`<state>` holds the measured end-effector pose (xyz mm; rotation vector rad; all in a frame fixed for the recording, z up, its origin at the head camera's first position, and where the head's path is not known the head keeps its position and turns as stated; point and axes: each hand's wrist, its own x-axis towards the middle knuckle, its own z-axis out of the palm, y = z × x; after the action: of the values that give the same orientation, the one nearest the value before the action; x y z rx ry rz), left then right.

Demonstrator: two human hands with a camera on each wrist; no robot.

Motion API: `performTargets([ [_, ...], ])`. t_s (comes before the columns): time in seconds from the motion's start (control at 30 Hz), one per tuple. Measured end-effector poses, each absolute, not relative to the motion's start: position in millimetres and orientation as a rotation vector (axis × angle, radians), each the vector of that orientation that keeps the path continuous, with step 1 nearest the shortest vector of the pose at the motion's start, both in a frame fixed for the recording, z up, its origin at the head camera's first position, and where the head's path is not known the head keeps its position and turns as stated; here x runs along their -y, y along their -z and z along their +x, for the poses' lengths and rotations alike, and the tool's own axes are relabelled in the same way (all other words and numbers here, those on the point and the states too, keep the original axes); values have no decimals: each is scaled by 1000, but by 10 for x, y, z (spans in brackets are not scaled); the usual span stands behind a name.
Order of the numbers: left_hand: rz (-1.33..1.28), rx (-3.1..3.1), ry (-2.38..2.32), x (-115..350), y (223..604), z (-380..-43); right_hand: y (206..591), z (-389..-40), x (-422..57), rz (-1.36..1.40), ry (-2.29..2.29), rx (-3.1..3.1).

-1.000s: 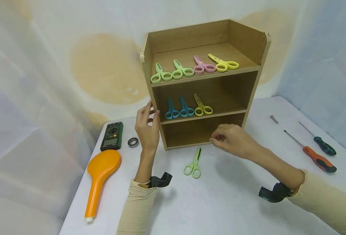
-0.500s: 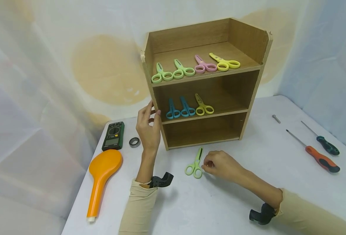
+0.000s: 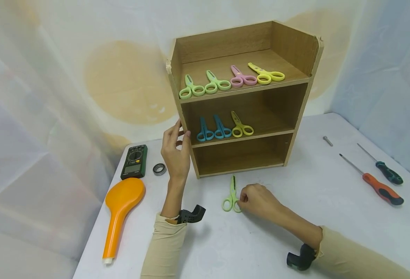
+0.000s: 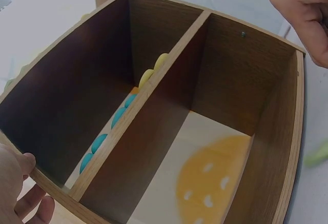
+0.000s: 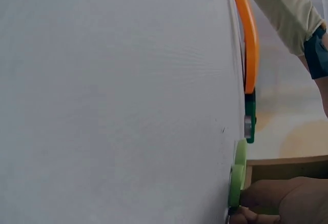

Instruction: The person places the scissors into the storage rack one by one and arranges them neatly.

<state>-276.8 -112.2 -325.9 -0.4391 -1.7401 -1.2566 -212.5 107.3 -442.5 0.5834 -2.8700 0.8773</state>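
Observation:
A small wooden shelf unit stands on the white table. My left hand holds its left side panel, thumb at the front edge and the other fingers along the outer face. On the table before the shelf lies a pair of light green scissors, blades toward the shelf. My right hand pinches its right finger loop; in the right wrist view the fingertips are at the green handle. Green, pink and yellow scissors line the top shelf. Two blue scissors and a yellow pair lie on the middle shelf.
At the left are a multimeter, a bearing ring and an orange paddle-shaped piece with a handle. To the right lie a bolt, a red-orange screwdriver and a dark green screwdriver.
My right hand has come down from the front of the bottom shelf to the green scissors and taken hold of a loop. The scissors have turned slightly. The left hand stays on the shelf.

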Motion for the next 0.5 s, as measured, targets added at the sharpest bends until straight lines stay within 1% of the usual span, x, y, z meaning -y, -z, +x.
performTargets([
  [0.1,-443,1737,1247,1116,3263,-2768,4417,-2108,-1120,570,-912,2864],
  [0.3,-451,1738,1250,1103,3261,-2757,4390,-1978,-1343,653,-939,2777],
  [0.5,-435,1736,1243,1110,3267,-2771,4124,-1855,-1593,674,-946,2719],
])
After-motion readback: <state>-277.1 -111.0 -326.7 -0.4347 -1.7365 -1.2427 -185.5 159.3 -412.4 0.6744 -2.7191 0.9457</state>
